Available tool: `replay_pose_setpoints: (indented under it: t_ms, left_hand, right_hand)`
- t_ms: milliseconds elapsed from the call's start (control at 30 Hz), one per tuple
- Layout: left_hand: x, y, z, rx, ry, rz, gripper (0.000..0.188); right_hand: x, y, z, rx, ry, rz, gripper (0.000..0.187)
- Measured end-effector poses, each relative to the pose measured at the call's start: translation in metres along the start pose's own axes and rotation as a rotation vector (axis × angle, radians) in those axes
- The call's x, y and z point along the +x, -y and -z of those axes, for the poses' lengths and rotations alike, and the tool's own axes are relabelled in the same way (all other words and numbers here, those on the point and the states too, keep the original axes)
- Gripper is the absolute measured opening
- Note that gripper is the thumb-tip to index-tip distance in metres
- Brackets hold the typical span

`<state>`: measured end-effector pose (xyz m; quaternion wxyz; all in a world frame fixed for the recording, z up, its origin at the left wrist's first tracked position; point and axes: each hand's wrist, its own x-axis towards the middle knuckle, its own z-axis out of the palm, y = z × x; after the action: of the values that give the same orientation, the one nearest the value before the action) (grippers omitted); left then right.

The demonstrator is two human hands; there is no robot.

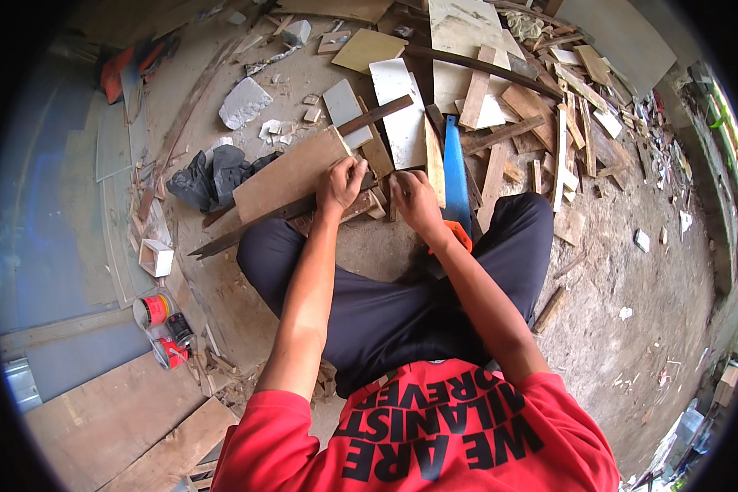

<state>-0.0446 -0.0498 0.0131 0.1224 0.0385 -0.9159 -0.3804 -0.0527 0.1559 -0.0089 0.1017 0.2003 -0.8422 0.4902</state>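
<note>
My left hand (342,185) is closed, its fingers curled at the right end of a light brown plywood board (287,174). Whatever it pinches is too small or hidden to make out. A little to the right, my right hand (415,197) is closed too, fingertips pressed together; what they hold is hidden. A dark, narrow strip (258,220) lies along the board's near edge and runs left past my knee. Close to my right forearm rests a handsaw with a blue blade (453,168) and an orange handle (457,235).
Loose planks and offcuts (500,107) are heaped at the far side and right. A black plastic bag (213,178) and a white foam chunk (244,103) lie to the left. Several tins (151,311) stand near a small white box (156,257). My legs are folded on the floor.
</note>
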Motion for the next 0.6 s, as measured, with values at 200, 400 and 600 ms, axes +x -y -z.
replay_pose_setpoints:
  t_ms: [200,400,600]
  left_hand:
    - [0.004,0.004,-0.009,0.034,-0.083,0.069,0.045]
    - [0.003,0.002,-0.006,0.093,-0.05,0.033,0.044]
    - [0.009,-0.008,-0.01,0.087,-0.061,-0.029,0.04]
  right_hand:
    - [0.028,0.017,-0.012,0.223,0.198,-0.163,0.032]
    - [0.062,0.002,-0.009,0.147,0.429,-0.172,0.029]
    - [0.078,-0.051,-0.03,0.411,0.048,-0.5,0.042]
